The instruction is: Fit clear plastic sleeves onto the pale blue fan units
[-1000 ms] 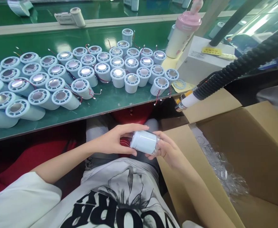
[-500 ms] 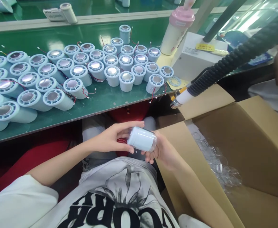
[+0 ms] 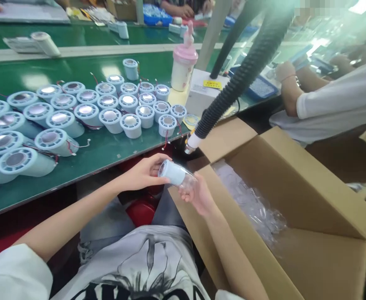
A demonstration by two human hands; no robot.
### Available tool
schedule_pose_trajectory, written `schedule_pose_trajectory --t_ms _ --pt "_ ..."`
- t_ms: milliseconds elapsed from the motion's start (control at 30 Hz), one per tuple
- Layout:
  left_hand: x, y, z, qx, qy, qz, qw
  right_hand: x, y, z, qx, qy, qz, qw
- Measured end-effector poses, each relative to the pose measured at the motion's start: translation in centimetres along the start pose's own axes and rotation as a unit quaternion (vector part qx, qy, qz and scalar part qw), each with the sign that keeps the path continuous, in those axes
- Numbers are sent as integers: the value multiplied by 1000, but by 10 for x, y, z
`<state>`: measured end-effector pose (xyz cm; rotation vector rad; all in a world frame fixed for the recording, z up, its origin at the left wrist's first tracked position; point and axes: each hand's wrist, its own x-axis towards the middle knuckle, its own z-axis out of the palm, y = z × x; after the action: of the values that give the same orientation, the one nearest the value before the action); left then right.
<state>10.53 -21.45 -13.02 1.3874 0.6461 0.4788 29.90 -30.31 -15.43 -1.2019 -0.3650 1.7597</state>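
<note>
Both my hands hold one pale blue cylinder [image 3: 174, 173] with a clear cap over my lap, just below the table edge. My left hand [image 3: 144, 173] wraps its fingers round the blue end. My right hand [image 3: 195, 193] grips the clear end from below, beside the flap of an open cardboard box [image 3: 298, 208]. Several matching blue cylinders [image 3: 129, 125] with shiny round tops and thin red wires stand in rows on the green table [image 3: 101, 154].
A black ribbed hose [image 3: 233, 83] hangs down to a white nozzle [image 3: 191, 143] above the box flap. Clear plastic pieces [image 3: 248, 204] lie in the box. A pink-lidded bottle [image 3: 183, 68] and a white unit [image 3: 204, 91] stand behind. Another person's arm [image 3: 327, 100] rests at right.
The view has swung up and to the right, showing more of the box and the neighbouring person. The cylinder in my hands has tilted, its clear end now lower right.
</note>
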Motion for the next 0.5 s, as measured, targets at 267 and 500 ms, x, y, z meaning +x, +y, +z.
schedule_pose_trajectory --t_ms 267,500 --pt "-127 52 -77 -74 362 95 924 -13 9 -76 43 85 -117 989" --pt "-262 48 -195 350 605 87 710 3 16 -63 48 93 -42 994"
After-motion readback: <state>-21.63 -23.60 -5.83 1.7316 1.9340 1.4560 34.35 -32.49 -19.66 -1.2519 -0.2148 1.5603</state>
